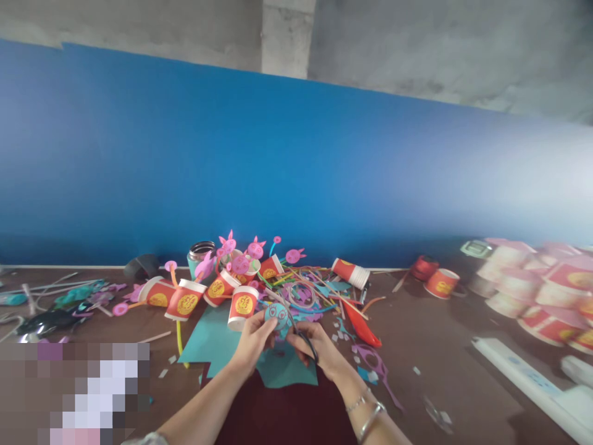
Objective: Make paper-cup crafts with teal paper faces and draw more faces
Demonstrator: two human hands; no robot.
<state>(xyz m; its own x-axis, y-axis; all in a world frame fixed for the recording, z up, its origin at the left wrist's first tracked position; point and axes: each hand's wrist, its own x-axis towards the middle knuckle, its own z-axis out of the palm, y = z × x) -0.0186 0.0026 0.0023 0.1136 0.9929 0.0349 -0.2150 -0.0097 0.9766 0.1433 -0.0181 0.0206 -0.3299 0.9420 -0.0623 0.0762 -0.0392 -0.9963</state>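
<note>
My left hand (252, 341) pinches a teal paper face cutout (273, 316) with drawn eyes and lashes, between thumb and fingers. In my right hand (320, 351) are dark-handled scissors (309, 346), their blades at the right edge of the cutout. Whether the blades are parted is too small to tell. Below both hands lies a teal paper sheet (215, 343) with an irregular cut edge. Just behind my left hand, a red-and-white paper cup (243, 306) with a yellow print stands on the table.
More paper cups (186, 301) with pink paper animal faces (256, 247) crowd behind the hands. Coloured strips (319, 281) and scraps spread rightward, beside a red pointed object (361, 324). A power strip (519, 371) and stacked cups (556, 290) stand right. A blue partition (296, 161) rises behind.
</note>
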